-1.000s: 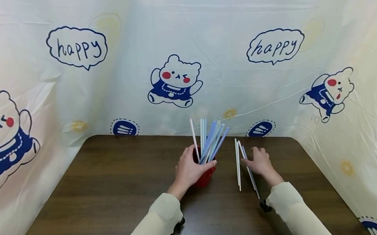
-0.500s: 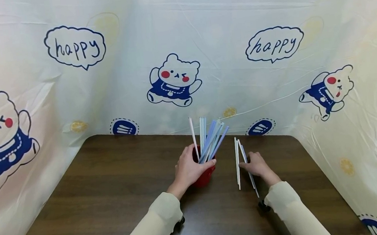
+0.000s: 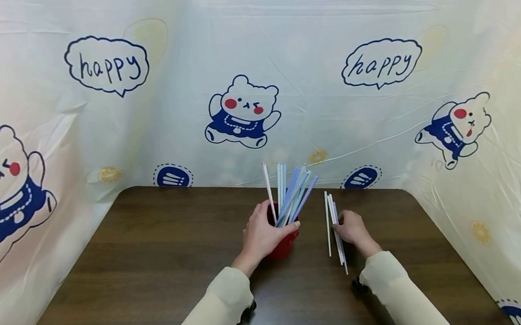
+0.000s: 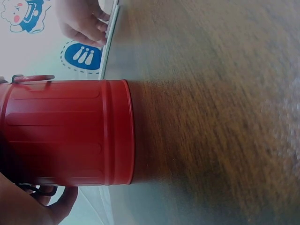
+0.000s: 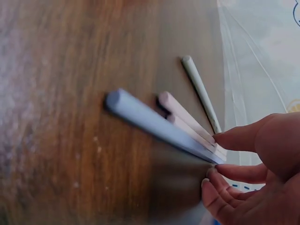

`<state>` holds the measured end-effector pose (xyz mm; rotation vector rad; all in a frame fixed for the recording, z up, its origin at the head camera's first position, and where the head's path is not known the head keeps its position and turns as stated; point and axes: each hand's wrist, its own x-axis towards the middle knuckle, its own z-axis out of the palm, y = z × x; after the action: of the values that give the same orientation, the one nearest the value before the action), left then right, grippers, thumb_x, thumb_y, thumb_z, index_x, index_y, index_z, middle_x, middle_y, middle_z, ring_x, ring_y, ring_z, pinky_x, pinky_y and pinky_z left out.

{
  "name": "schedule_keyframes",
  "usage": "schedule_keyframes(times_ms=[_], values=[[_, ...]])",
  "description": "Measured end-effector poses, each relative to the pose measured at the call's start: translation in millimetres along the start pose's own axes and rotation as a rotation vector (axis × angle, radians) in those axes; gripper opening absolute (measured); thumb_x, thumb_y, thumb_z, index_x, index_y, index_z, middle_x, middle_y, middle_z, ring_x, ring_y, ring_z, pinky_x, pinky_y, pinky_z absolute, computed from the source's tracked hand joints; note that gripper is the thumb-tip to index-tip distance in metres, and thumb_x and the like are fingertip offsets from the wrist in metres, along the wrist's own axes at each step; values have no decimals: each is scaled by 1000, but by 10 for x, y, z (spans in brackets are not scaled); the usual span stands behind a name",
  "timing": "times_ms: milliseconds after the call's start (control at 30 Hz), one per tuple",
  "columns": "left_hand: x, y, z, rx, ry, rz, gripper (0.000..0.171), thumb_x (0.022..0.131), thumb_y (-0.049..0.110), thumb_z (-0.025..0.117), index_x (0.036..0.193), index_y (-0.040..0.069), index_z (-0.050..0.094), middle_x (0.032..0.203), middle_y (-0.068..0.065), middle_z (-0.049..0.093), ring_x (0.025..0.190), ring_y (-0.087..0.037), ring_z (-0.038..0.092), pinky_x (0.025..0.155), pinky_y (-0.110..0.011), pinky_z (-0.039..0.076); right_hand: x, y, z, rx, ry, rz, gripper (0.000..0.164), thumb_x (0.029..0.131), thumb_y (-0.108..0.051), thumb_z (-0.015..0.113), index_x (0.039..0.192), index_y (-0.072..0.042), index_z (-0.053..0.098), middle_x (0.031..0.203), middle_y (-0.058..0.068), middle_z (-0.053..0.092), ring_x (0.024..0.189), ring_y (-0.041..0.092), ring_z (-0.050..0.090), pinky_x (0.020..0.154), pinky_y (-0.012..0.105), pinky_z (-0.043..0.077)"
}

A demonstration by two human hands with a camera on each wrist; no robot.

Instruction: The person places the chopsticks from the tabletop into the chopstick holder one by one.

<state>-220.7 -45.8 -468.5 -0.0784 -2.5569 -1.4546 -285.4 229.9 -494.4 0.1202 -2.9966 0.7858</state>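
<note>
My left hand (image 3: pixel 259 234) grips the red pail (image 4: pixel 61 133) around its side, thumb at the rim. The pail stands upright on the table and shows ribbed walls and a small side handle (image 4: pixel 35 78). Several long pastel sticks (image 3: pixel 294 193) lean out of its top. To its right, my right hand (image 3: pixel 353 228) pinches a lavender stick (image 5: pixel 150 122) and pale pink sticks (image 5: pixel 187 119) between thumb and fingers, near the tabletop. A pale green stick (image 5: pixel 201 93) lies just left of this bunch, apart from it.
The dark wooden table (image 3: pixel 156 258) stretches around both hands. Behind it and at both sides hangs a pale printed cloth (image 3: pixel 304 31) that meets the table's far edge.
My right hand has shifted left and closed on the loose sticks, drawing them together; one pale stick remains apart. The left hand and the pail have stayed in place.
</note>
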Motion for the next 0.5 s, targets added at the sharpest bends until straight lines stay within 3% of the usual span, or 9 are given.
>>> schedule_keyframes(times_ms=[267,500], values=[[8,11,0,-1,0,1,82,74,66,81,138,23,54,126,0,61,107,-21,61,90,-55,53,19,6,-30,-4,10,75,13,87,-8,70,82,3,68,80,16,66,72,30,61,63,40,53],[9,-6,8,-7,-5,-2,83,74,65,81,139,22,53,128,-4,61,108,-24,62,90,-55,53,19,54,-44,2,31,74,17,89,-7,61,75,1,65,73,11,62,70,29,57,60,36,47]])
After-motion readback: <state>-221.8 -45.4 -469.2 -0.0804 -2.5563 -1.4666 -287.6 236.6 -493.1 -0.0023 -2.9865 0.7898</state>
